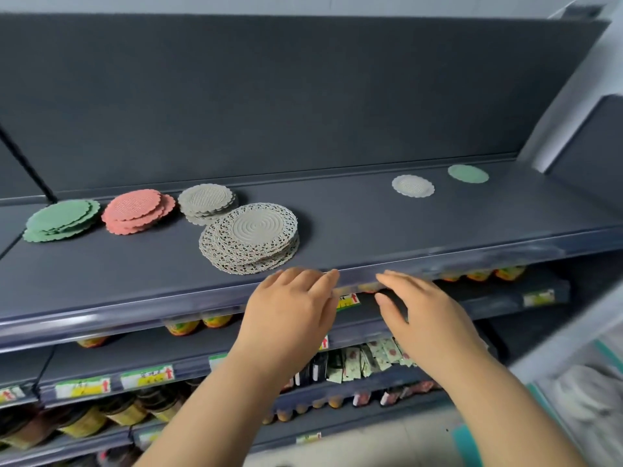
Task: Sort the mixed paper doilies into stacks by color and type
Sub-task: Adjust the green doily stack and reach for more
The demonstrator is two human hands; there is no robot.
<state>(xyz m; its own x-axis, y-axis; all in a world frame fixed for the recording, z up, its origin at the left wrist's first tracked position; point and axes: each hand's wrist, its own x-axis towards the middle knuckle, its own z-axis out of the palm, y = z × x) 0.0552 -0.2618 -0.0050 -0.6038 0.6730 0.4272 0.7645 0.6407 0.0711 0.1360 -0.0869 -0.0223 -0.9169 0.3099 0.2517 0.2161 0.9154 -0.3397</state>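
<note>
Forearms [215, 409] at bottom of frame, leading to left hand [290, 298] and right hand [428, 308], lower centre: fingers straight, slightly spread, holding nothing, tips at front lip of shelf [371, 224].

Doilies across left half of shelf: green stack [60, 220], pink stack [136, 210], grey stack [206, 202], lace stack [251, 239], the last overlapping the grey and nearest the lip. Two strays at upper right, well apart from the stacks: grey doily [413, 186], green doily [468, 173].

Probable hazards:
- Lace stack, fanned and close to the hands: apt to slide or spill over the lip if brushed by a wrist.
- Grey stack, partly pinned under lace: hard to top up without disturbing both.
- Green doily, bound for far left: long carry over every other stack.
- Thin paper, flat on a smooth board: hard to lift by an edge, easy to crease.

Surface: dark grey matt board, dark back panel, clear rail along front. Setting: shop shelving, with jars [182, 326], packets [364, 362] and price tags [146, 375] on tiers below; right margin blurred.
</note>
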